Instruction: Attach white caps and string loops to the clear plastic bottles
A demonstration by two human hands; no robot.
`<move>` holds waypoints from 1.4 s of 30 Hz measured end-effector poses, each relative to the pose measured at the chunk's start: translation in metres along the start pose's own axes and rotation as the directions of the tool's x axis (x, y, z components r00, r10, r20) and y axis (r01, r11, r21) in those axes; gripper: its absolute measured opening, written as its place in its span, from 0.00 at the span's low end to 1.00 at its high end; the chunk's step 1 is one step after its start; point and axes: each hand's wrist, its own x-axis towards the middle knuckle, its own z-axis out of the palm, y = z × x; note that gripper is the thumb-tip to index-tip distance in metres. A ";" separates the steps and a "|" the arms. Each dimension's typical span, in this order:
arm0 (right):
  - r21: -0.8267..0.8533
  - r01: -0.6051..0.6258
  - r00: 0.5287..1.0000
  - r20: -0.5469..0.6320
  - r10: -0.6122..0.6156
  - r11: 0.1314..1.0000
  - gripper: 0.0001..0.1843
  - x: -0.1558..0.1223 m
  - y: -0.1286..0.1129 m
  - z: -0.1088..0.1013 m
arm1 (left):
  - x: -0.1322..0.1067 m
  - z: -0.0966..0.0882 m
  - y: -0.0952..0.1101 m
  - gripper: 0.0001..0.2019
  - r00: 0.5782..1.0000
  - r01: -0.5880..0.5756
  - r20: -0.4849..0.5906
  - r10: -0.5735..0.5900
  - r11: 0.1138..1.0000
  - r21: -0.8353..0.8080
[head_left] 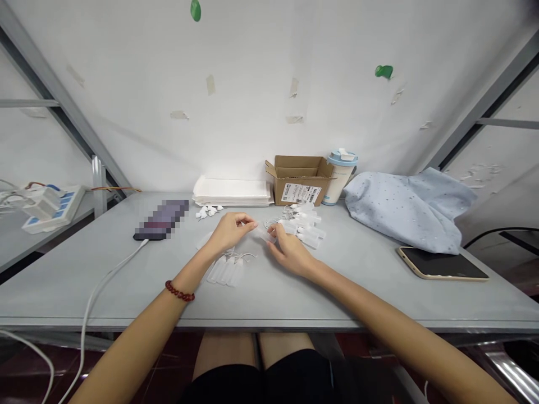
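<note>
Over the middle of the table, my right hand [289,249] is closed on a small translucent plastic tube [264,234] between thumb and fingers. My left hand [231,229] is pinched at the tube's left end; what its fingertips hold is too small to make out. Just below the left hand lies a row of similar translucent tubes [227,271] with white tops and thin strings. A looser pile of tubes with strings [310,231] lies beyond my right hand. Several small white pieces [207,211], like caps, sit behind the left hand.
At the back stand a stack of white flat sheets or trays [231,193], an open cardboard box [301,188] and a lidded cup [337,182]. Light blue cloth [400,207] and a phone [442,264] lie right. A blurred-out device [162,220] with a white cable [107,276] lies left.
</note>
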 end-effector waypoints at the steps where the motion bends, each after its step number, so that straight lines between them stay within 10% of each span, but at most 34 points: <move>1: 0.001 -0.007 1.000 -0.011 0.007 1.000 0.11 0.000 0.001 0.000 | 0.000 0.000 0.001 0.13 1.000 0.006 -0.009 -0.006 1.000 0.004; 42: 0.039 0.030 0.998 -0.061 -0.028 0.999 0.24 -0.003 -0.002 0.000 | -0.006 0.000 0.008 0.13 0.989 -0.050 0.131 0.070 0.988 -0.146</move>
